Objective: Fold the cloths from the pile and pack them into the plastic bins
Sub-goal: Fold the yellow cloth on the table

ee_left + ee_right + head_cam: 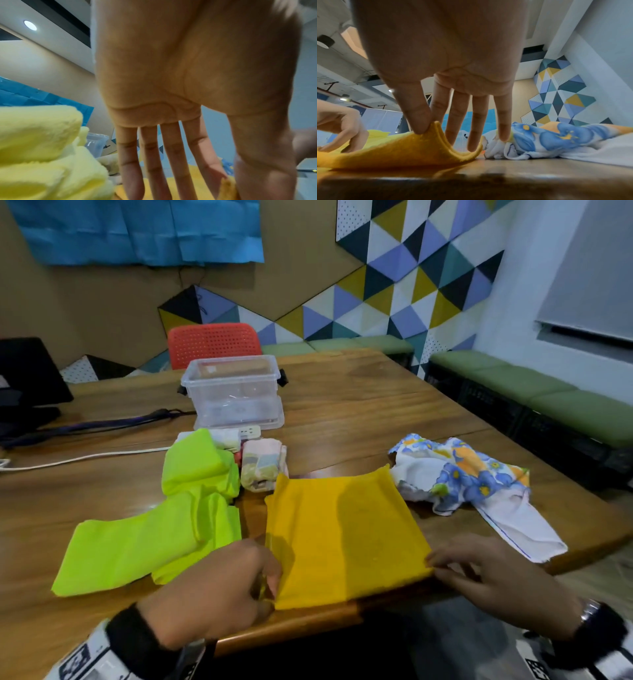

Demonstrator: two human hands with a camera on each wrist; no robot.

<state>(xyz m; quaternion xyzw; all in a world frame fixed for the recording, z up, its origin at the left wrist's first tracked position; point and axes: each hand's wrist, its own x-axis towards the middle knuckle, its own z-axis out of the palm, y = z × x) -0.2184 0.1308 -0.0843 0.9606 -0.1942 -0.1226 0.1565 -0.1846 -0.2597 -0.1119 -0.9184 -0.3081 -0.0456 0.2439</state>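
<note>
Centrally, a fuzzy, doubled orange cloth (pixel 346 535) lies flat at the wooden table's (pixel 376 412) near edge, between a lime-green cloth (pixel 147 539) and a crumpled floral cloth (pixel 462 474); beyond stands a clear plastic bin (pixel 233 392), its contents indistinct. Left hand (pixel 219 587) pinches the cloth's near-left corner, fingertips partly hidden; right hand (pixel 443 65) pinches the near-right corner between thumb and forefinger.

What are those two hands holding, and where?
Both pinch the orange cloth: the left hand at its near-left corner, the right hand at its near-right corner.
</note>
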